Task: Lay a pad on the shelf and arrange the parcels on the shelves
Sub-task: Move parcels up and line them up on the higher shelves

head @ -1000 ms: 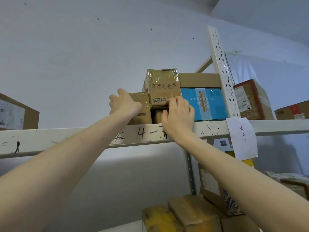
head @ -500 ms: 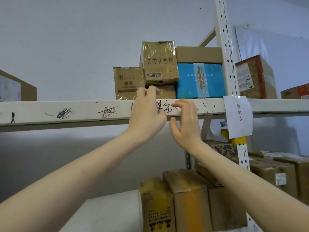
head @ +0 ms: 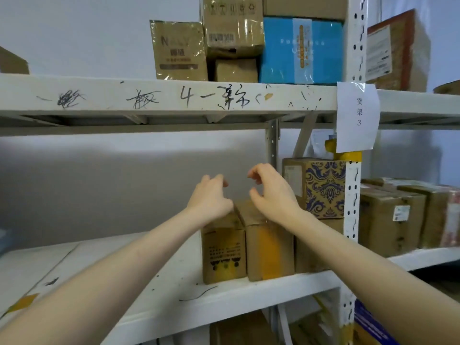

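Middle shelf (head: 249, 292) holds two upright parcels (head: 224, 252) at 6 o'clock of left hand (head: 209, 202) and right hand (head: 271, 195) (both loosely curled, empty): grip sides squarely before shifting.

Bright blue parcel (head: 278, 51) at right end of upper shelf (head: 99, 95), white; navy damask pattern on box (head: 323, 190); yellow band on brown parcel (head: 268, 250).

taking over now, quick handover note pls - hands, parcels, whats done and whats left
left grip and right grip: loosely curled, holding nothing, in front of the middle shelf boxes.
Top shelf: tan box, taped box on a small box, blue box.
Done: those four sit placed.
Left: I see no pad laid; any further parcels.
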Tool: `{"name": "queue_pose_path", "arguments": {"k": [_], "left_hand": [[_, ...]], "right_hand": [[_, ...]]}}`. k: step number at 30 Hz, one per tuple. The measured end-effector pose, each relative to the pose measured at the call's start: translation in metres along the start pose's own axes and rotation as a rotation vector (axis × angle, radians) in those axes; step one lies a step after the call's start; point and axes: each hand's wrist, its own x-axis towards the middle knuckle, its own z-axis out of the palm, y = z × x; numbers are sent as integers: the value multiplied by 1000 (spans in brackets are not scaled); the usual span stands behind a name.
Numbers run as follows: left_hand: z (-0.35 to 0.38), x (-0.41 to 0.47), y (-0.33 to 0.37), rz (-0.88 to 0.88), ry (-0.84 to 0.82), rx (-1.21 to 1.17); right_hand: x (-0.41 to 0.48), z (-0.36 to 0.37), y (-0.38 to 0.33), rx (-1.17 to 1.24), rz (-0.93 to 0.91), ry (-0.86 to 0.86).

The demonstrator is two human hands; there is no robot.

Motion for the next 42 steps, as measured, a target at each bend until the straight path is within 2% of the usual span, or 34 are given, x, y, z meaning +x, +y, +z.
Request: {"name": "queue_pose_path", "arguments": {"k": [4, 8, 11, 14, 18, 21, 24, 26, 30, 33, 37, 42], "left_hand": [[28, 0, -27, -176, -207, 38], [40, -11, -47, -195, -286, 21], [32, -18, -59, -182, -265, 44], [19, -23, -73, -207, -272, -45], [9, -31, -84, -282, -284, -210], [6, -36, -97, -374, -208, -385], [0, -40, -120, -415, -214, -440], [-5, -41, -134, -316, -244, -341], [-20, -36, -158, 66, -346, 8], [-39, -38, -155, 314, -394, 75], [-68, -50, -132, 325, -418, -112], [-93, -73, -101, 267, -427, -157]], "right_hand": [[-19, 20, -8, -103, 56, -341], [-31, 39, -21, -469, 3, -479], [-36, 48, -34, -662, -40, -512], [-39, 62, -54, -683, -90, -445], [-46, 92, -75, -532, 67, -421], [-53, 110, -82, -410, 190, -349], [-59, 123, -89, -298, 234, -274], [-58, 123, -92, -208, 215, -214], [-51, 108, -106, 95, 149, -165], [-47, 89, -116, 331, 120, -191], [-40, 62, -115, 587, 170, -284], [-44, 24, -117, 585, 125, -429]]}}
